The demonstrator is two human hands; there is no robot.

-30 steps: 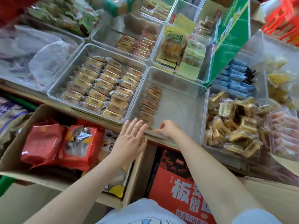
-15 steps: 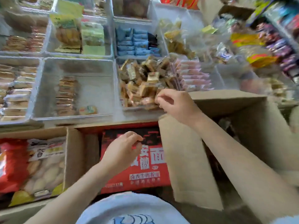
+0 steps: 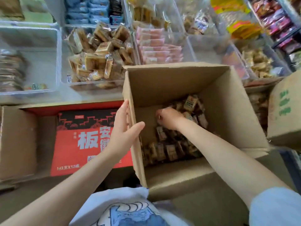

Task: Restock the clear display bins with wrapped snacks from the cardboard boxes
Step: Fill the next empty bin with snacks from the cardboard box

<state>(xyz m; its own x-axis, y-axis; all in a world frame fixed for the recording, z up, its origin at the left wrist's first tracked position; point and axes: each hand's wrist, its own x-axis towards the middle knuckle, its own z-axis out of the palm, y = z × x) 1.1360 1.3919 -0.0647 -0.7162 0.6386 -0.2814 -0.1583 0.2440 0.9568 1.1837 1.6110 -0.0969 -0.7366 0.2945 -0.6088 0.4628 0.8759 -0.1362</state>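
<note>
A: Entry, step in hand: pulling stock from the open brown cardboard box [image 3: 179, 82]. The left hand [image 3: 125, 129] grips its left wall, thumb hooked inside the rim and fingers straight along the outside. The right hand [image 3: 167, 118] is down in the box with fingers curled among the small brown wrapped snacks [image 3: 166, 149]. Whether it has actually pinched any, I cannot tell; the fingertips are hidden.

B: Where does the stock go?

A: My judgement: the clear plastic display bin of matching brown wrapped cakes [image 3: 96, 57], just beyond the box's far left corner. It is already heaped. The pink-wrapped snack row [image 3: 158, 49] sits beside it, behind the box's far flap.

B: Advice for a clean grab?

A: Keep the left hand bracing the wall so the box does not slide or fold. Gather a loose handful, not a tight squeeze; the wrappers look thin and the cakes probably crush easily. Lift clear of the rim before swinging left.

B: Risks?

A: Dropped pieces could land on the red printed carton [image 3: 84, 141] below the shelf edge, beside the box. The near-empty clear bin on the left [image 3: 40, 62] holds a different product; do not mix them.
</note>
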